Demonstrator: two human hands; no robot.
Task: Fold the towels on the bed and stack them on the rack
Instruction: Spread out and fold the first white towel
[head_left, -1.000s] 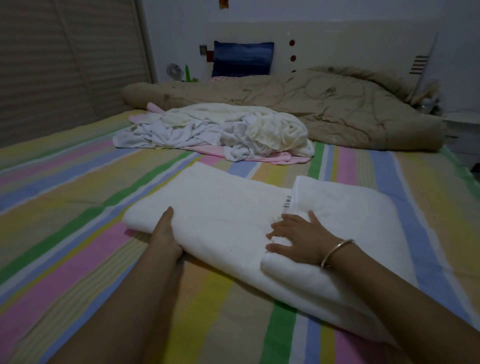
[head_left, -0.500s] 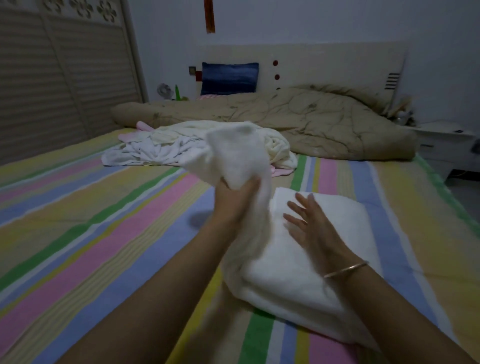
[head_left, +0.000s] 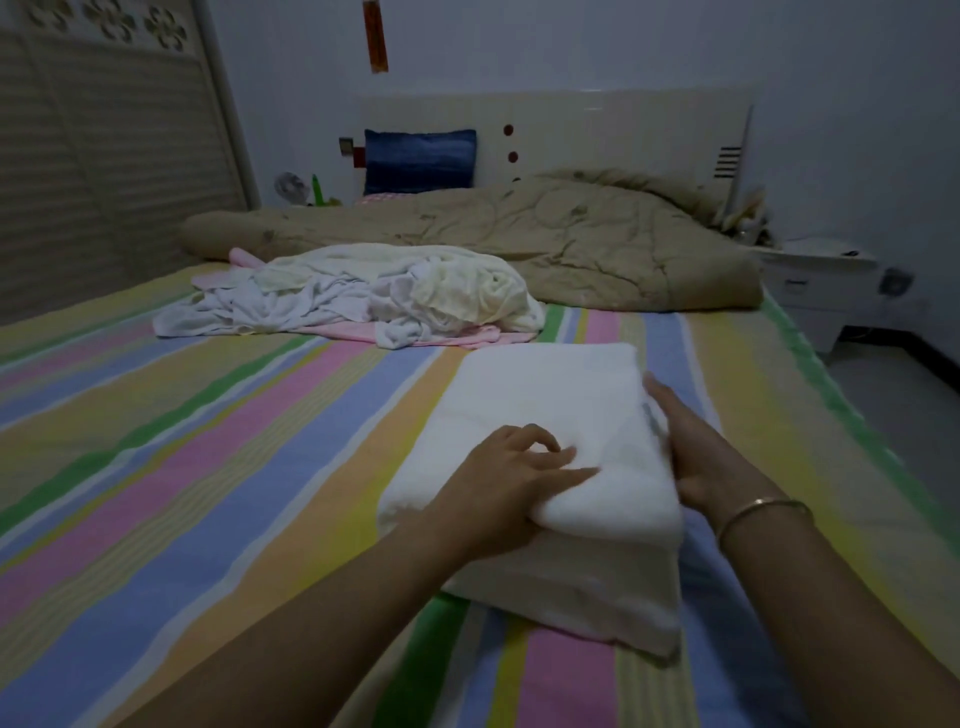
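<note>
Pastel-striped sheeting covers the bed (head_left: 208, 467). Our left hand (head_left: 514, 483) grips the near fold of the thick white terry towel (head_left: 545, 384), a plump rectangle lying there; our right hand (head_left: 696, 447) presses flat, fingers straight, against its right edge. Beyond lie crumpled towels (head_left: 363, 296).

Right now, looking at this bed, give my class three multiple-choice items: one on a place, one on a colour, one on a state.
1. The unfolded towel pile lies: A on the floor; B between the near white towel and the tan quilt; C on the nightstand.
2. The pillow at the headboard is: A red; B blue; C green.
3. The near white towel is: A folded flat; B crumpled; C rolled.

Answers: 1 B, it sits on the striped sheet beyond that towel. 2 B, dark blue fabric. 3 A, stacked layers with straight edges; the left hand holds its top layer and the right hand rests at its side.
</note>
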